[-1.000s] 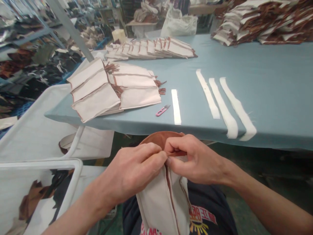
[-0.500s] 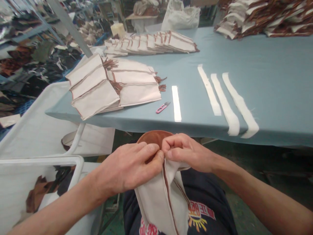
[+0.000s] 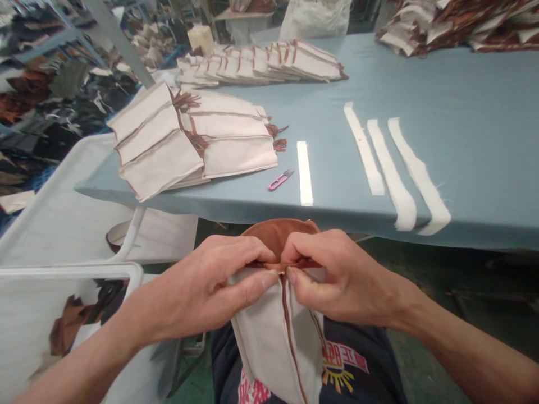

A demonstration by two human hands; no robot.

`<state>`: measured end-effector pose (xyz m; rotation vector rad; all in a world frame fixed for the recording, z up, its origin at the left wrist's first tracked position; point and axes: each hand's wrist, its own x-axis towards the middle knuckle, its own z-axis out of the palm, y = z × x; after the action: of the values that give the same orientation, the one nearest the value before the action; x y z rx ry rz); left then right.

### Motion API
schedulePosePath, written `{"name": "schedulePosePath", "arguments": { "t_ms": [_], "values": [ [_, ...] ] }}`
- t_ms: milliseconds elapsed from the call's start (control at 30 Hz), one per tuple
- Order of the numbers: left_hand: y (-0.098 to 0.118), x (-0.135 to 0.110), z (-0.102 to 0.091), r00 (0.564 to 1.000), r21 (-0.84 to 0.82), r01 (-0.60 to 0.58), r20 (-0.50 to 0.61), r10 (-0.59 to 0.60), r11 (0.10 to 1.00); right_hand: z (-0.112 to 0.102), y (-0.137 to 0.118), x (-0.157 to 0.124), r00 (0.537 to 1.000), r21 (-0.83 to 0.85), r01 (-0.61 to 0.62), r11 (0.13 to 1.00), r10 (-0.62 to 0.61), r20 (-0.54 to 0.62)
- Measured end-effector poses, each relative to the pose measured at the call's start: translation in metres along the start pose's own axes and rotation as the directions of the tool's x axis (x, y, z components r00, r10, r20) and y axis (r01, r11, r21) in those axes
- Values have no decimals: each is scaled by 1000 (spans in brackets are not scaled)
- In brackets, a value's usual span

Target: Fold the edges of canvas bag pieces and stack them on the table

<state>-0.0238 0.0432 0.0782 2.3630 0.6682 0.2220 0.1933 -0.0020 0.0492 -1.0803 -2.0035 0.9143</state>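
Observation:
Over my lap hangs a cream fabric piece point(image 3: 263, 342) with a brown seam down its middle and a brown leather part point(image 3: 269, 230) along its top. My left hand point(image 3: 214, 286) pinches the top edge just left of the seam. At the same edge, right of the seam, my right hand point(image 3: 332, 275) pinches it between thumb and bent fingers. Both sets of fingertips nearly meet at the seam's top end. On the table ahead lie pink thread snips point(image 3: 280, 180) and a short white strip point(image 3: 305, 174).
Stacked cream pieces with brown fringes point(image 3: 164, 151) cover the blue table's point(image 3: 328, 123) left side. A row of similar pieces point(image 3: 269, 64) lies behind. Three longer white strips point(image 3: 393, 177) are on the right. White bins point(image 3: 71, 207) stand at my left.
My hands have shifted their grip along the top edge, thumbs now facing me on either side of the seam. More of the brown leather shows, and the view has tilted slightly down.

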Motion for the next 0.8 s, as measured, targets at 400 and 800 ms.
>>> {"name": "schedulePosePath", "arguments": {
  "t_ms": [400, 800],
  "values": [
    [-12, 12, 11, 980, 170, -182, -43, 192, 968, 2, 23, -1, 1000, 166, 16, 986, -14, -11],
    [-6, 21, 10, 999, 50, -49, 9, 49, 998, -4, 26, -4, 997, -29, 47, 998, -48, -54]
  ]
}}
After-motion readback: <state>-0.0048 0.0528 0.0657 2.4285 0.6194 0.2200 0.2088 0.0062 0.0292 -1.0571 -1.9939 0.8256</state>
